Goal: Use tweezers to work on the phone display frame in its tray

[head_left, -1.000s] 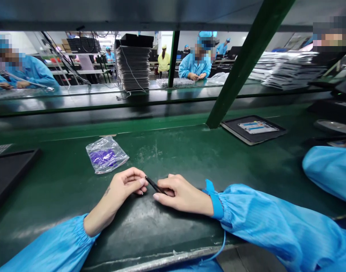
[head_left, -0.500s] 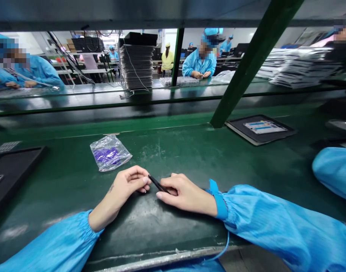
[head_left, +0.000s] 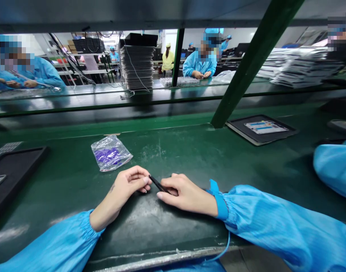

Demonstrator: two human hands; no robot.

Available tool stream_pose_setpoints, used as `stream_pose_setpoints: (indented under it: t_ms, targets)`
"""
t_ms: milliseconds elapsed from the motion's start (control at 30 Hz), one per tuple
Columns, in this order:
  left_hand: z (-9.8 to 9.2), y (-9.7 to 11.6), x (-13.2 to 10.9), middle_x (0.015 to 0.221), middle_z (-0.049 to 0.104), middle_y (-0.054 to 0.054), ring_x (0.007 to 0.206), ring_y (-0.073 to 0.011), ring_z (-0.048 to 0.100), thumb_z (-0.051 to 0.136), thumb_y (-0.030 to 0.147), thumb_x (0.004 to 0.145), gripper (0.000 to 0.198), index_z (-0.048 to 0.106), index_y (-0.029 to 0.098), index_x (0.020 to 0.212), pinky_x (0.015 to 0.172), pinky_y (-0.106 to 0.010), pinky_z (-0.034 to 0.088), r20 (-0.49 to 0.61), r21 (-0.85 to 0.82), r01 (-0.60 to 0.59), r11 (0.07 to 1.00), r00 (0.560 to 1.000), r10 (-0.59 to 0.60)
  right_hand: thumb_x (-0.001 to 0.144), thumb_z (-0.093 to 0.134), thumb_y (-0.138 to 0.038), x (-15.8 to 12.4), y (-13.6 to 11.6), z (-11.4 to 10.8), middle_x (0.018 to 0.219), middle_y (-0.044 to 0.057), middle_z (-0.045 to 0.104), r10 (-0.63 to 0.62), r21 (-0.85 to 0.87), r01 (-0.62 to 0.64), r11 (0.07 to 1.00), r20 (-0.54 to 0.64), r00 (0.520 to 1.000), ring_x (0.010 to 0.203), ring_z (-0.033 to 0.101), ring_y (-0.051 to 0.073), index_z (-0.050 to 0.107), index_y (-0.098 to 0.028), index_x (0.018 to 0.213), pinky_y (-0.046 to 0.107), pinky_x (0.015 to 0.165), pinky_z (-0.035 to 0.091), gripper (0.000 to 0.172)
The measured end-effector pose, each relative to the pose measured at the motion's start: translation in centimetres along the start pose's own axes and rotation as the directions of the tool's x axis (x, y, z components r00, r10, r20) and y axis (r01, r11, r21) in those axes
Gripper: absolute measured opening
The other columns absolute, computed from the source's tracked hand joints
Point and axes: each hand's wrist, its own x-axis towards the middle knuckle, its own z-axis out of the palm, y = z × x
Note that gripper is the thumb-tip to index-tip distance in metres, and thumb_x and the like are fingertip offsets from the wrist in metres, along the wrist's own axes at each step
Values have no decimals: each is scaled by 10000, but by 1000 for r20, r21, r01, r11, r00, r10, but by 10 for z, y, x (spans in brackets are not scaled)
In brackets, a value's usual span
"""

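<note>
Black tweezers [head_left: 158, 184], one pair, grasped by right hand [head_left: 187, 195]; left hand [head_left: 127, 185] curled alongside.

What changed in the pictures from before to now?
Only a little! The head camera turned slightly, so the green bench and the plastic bag with purple things sit a bit further right in the picture. Nothing was picked up or let go. The right hand has the same hold on the black tweezers, and the curled left hand stays beside them.
</note>
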Motion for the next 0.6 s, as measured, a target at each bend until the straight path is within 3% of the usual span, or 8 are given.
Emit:
stream_pose_setpoints:
  t_ms: [600]
  targets:
    - [-1,-1,1,800,715,-55,718,-141,677,830,402,727,360,672,141,918,671,-223,536,1,7,4,1000,1000,-4,940,601,-314,2,0,0,554,-69,369,12,-11,-12,1000,2,1000,524,327,76,386,-163,645,258,621,260,394]
